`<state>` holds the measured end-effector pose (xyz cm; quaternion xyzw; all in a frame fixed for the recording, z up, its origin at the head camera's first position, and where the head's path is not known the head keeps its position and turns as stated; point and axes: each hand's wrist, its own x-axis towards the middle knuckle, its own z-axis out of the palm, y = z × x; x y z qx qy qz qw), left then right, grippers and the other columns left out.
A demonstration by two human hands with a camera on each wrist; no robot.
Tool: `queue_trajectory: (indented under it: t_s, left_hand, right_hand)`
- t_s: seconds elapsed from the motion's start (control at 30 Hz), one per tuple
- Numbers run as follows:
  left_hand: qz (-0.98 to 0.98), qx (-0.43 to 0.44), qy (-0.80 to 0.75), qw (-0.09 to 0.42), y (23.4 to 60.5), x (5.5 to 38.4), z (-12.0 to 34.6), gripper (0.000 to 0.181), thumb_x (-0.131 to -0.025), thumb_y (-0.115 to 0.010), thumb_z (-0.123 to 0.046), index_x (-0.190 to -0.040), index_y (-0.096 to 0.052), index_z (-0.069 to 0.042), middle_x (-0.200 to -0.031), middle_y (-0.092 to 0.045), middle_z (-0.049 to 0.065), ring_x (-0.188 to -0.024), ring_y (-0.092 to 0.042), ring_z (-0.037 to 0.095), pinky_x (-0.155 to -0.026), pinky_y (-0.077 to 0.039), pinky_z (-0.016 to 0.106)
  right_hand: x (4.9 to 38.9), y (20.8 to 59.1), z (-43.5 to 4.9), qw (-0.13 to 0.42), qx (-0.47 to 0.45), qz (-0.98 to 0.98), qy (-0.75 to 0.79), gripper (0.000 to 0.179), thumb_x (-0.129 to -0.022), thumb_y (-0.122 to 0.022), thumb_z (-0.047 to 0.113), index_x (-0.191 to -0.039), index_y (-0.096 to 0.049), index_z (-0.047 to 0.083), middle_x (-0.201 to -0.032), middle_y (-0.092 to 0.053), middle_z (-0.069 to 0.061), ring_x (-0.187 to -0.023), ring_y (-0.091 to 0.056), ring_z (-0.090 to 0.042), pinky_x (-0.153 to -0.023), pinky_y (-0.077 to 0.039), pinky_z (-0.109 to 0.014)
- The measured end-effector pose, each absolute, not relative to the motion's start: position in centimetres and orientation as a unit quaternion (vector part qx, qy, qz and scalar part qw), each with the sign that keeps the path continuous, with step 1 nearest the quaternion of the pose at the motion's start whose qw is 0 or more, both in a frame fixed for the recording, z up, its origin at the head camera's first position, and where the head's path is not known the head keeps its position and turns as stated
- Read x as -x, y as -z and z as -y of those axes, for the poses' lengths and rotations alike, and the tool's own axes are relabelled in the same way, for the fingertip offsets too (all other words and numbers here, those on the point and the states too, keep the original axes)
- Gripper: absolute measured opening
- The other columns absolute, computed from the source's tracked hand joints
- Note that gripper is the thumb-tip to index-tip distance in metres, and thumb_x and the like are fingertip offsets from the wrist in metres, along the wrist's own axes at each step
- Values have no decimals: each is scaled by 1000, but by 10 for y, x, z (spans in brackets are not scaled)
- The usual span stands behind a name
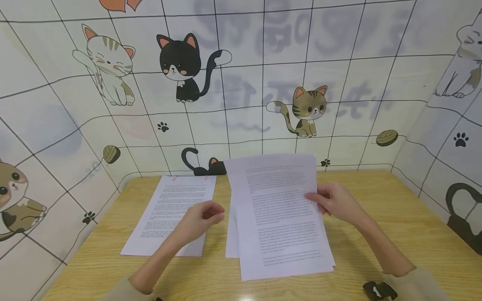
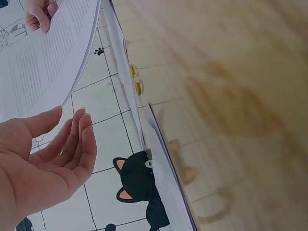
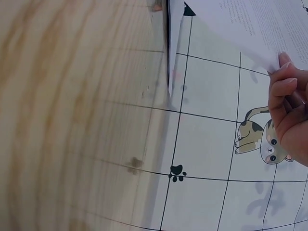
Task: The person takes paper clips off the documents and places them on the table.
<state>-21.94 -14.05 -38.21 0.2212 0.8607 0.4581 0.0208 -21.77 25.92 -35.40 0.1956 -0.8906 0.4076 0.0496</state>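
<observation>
A: ok what's the R hand [image 1: 337, 202] up to?

B: Narrow pinch on the R edge of some printed sheets [image 1: 278, 217], held up off the table, print facing the person. Prob an edge hold so most of the text stays uncovered, imo.

A: And the L hand [image 1: 203, 217]?

B: Holding nothing afaict. Fingers loosely bent, gap btwn thumb and fingertips, near the sheets' L edge. Could be there to steady that side, just my guess.

A: Other paper?

B: 1 printed stack [image 1: 169, 209] flat on the L, 2 pinkish clips [image 1: 206, 177] on its top edge, prob to keep pages together. Also more white paper [image 1: 231, 234] under the held sheets, mostly hidden, so can't tell how many pgs.

A: Setup?

B: Light wood-grain table [image 1: 211, 280], kinda shiny, w/ a gridded cartoon-cat wall covering [image 1: 244, 46] behind and on both sides.
</observation>
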Motion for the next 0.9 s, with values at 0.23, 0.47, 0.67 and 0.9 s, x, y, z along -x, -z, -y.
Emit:
queue_trajectory:
  t_s: [0.23, 0.47, 0.67, 0.9]
  left_hand:
    - [-839, -217, -499, 4, 377, 221, 130, 27, -98, -68, -17, -119, -67, 0, -100, -71, 5, -91, -69, 25, -80, -54, 28]
    - [-824, -199, -530, -3, 371, 223, 119, 33, -98, -69, -23, -125, -68, -4, -107, -72, 6, -91, -69, 28, -79, -55, 30]
    - [-819, -193, -539, -17, 364, 227, 104, 29, -96, -71, -21, -118, -72, -2, -95, -73, 7, -76, -65, 22, -64, -48, 26]
    - [-814, -200, -545, -17, 362, 230, 94, 13, -96, -71, -18, -98, -72, -5, -74, -66, 4, -70, -63, 31, -56, -41, 23]
  right_hand:
    - [218, 353, -261, 51, -191, 885, -421, 12, -98, -67, 13, -97, -72, 2, -55, -51, 2, -46, -43, -8, -42, -31, -21]
    - [219, 353, -261, 47, -194, 876, -439, 14, -98, -67, 13, -101, -72, 0, -56, -52, 1, -47, -44, -8, -43, -32, -21]
    - [220, 354, -262, 47, -197, 872, -446, 14, -99, -66, 12, -101, -72, -1, -57, -53, 0, -47, -44, -8, -43, -31, -21]
    - [220, 354, -262, 41, -194, 863, -465, 17, -100, -64, 11, -106, -71, -3, -59, -55, -2, -48, -44, -9, -42, -32, -22]
